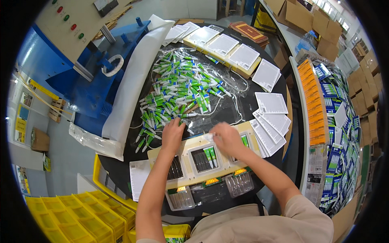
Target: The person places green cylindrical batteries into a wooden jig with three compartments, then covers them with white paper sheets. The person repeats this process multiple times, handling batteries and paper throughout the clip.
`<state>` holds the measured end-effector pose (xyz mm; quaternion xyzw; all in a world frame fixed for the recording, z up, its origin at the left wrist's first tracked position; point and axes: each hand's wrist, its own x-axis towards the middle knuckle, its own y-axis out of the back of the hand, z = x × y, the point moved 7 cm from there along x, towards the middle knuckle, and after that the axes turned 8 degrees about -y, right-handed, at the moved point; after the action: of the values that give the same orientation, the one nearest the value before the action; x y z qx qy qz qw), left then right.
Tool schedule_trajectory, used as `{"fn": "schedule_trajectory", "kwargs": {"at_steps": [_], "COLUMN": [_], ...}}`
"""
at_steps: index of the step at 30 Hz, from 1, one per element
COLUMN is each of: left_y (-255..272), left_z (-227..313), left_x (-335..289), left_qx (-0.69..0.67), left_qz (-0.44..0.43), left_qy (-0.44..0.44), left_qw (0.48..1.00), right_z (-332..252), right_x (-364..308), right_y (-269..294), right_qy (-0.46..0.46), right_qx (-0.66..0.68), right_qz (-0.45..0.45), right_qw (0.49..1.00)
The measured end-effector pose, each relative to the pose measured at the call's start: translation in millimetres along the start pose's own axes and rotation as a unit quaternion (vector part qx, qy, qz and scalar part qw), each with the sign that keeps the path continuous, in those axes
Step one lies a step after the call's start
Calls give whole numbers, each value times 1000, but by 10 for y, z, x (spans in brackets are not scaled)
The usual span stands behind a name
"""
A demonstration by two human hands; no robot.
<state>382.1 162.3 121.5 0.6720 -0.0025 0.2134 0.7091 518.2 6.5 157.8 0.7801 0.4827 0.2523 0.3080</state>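
My left hand reaches to the near edge of a heap of small green, white and blue tubes, its fingers apart among the closest ones. Slightly blurred, my right hand is curled over the back edge of a cream holder board; whatever its fingers pinch is hidden. Clear blister trays sit in the board's windows. The middle blister tray holds two green tubes beside dark, ribbed slots. Green also shows in the right-hand tray, partly behind my right wrist.
Blister packs hang at the board's near side. White cards fan out at the right, and another loaded board lies at the back. A blue machine stands left, yellow crates lower left, a box of packaged goods right.
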Motion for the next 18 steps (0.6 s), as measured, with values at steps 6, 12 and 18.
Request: {"fn": "schedule_trajectory", "kwargs": {"at_steps": [6,12,18], "left_y": [52,276,66], "left_z": [-25,-30,783], "left_x": [194,-748,-1407], "left_qx": [26,-571,-806], "left_qz": [-84,207,134], "left_qy": [-94,432,484], "left_qw": [992,666,312], "right_z": [229,42,-61], "right_x": [1018,1119,719], "right_y": [-485,-848,-428], "right_qy": [18,91,70], "right_qx": [-112,-94,-34], "right_qz": [24,59,123], "right_qw": [993,990,989]}}
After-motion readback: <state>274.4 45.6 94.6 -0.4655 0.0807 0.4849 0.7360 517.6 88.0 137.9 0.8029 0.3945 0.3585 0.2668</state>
